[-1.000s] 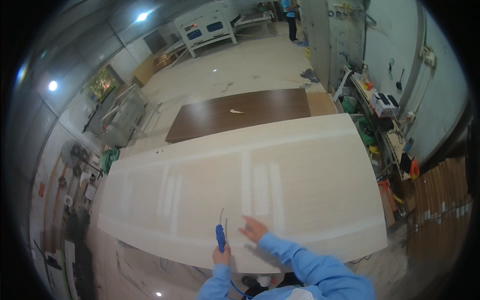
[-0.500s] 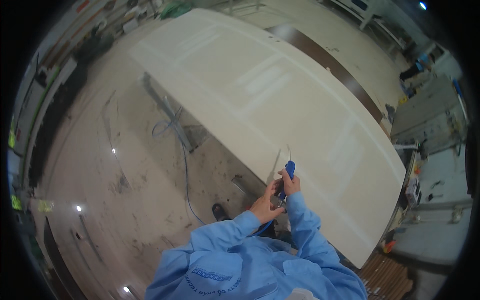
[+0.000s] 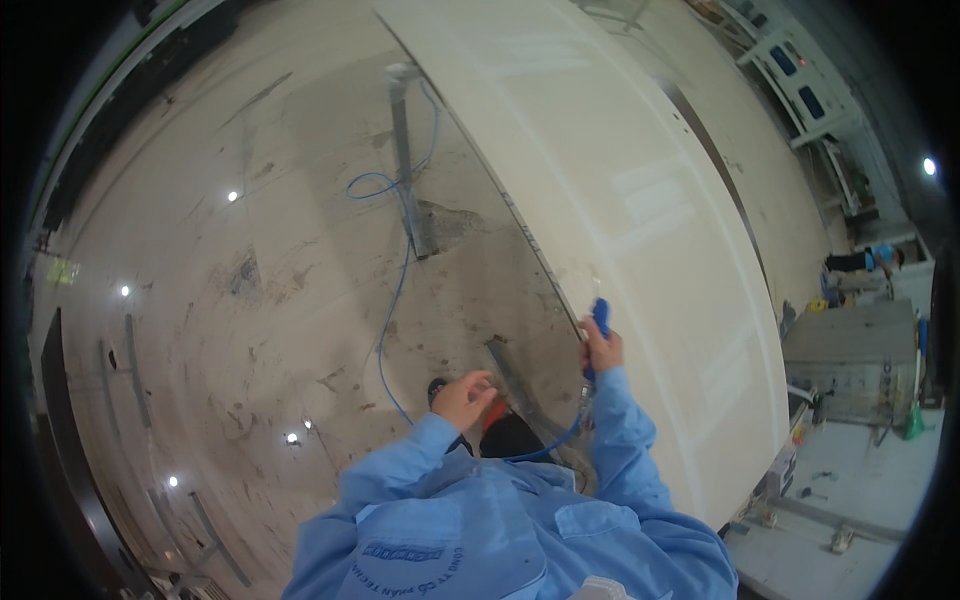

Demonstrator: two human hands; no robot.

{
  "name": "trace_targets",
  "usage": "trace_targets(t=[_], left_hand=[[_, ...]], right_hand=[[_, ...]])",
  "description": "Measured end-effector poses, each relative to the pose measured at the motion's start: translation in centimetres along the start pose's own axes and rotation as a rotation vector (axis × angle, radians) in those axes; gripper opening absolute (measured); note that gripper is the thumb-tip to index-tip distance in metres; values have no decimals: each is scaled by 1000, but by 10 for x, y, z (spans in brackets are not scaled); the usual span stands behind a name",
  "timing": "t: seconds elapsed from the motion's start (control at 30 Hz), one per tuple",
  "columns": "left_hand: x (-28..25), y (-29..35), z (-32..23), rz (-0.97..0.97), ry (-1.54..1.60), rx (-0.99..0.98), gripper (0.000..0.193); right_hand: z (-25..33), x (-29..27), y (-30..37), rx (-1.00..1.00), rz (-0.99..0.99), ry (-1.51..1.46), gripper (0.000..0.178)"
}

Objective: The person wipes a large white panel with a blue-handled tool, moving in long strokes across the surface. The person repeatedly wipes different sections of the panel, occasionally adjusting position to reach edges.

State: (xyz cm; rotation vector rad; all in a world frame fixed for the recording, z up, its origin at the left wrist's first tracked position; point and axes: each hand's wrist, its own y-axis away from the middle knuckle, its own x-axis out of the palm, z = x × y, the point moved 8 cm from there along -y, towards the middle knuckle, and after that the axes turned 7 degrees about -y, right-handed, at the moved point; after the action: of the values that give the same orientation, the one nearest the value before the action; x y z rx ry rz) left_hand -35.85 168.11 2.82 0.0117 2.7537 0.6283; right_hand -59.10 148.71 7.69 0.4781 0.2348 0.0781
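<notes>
My right hand (image 3: 603,352) is wrapped round a blue air blow gun (image 3: 600,315) over the near left edge of a long cream-coloured panel (image 3: 640,260). The gun's thin nozzle points away from me across the panel and is blurred. From the bottom of the gun a blue air hose (image 3: 550,450) loops in front of my body. My left hand (image 3: 460,400) is off to the left, above the floor and beside my leg, loosely curved with fingers apart and nothing in it. Pale whitish patches and bands mark the panel's face.
A grey metal support leg (image 3: 402,160) stands under the panel's left edge, with more blue hose (image 3: 372,184) coiled loosely on the stained floor (image 3: 260,330). A dark brown board (image 3: 720,160) lies beyond the panel. Another person (image 3: 878,258) in blue is far right, behind a grey cabinet (image 3: 850,350).
My left hand has left the blow gun and moved left. My right hand keeps the gun, now nearer the panel's left edge. The view has turned, shifting the panel to the right.
</notes>
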Motion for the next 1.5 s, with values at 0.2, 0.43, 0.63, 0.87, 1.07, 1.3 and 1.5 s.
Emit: trace_targets(t=[0.2, 0.43, 0.63, 0.87, 1.07, 1.3, 1.5], left_hand=[[-59, -70, -36, -366, -537, 293, 48], [-17, -210, -118, -261, -958, 668, 65], [-6, -341, -154, -63, -1075, 590, 76], [-85, -482, -170, -340, -1158, 232, 78], [-60, -508, -205, -330, -1294, 346, 75], [84, -488, -261, 196, -1449, 887, 73], [107, -567, -304, 117, -1314, 914, 64]], right_hand=[[4, 43, 17, 75, 325, 125, 44], [53, 46, 3, -10, 174, -90, 33], [75, 68, -68, -30, 322, 6, 36], [111, 42, -168, -53, 247, -78, 37], [98, -109, -200, 150, -319, -223, 34], [148, -76, -219, 22, 194, 59, 38], [145, -121, -246, 85, -345, -230, 46]])
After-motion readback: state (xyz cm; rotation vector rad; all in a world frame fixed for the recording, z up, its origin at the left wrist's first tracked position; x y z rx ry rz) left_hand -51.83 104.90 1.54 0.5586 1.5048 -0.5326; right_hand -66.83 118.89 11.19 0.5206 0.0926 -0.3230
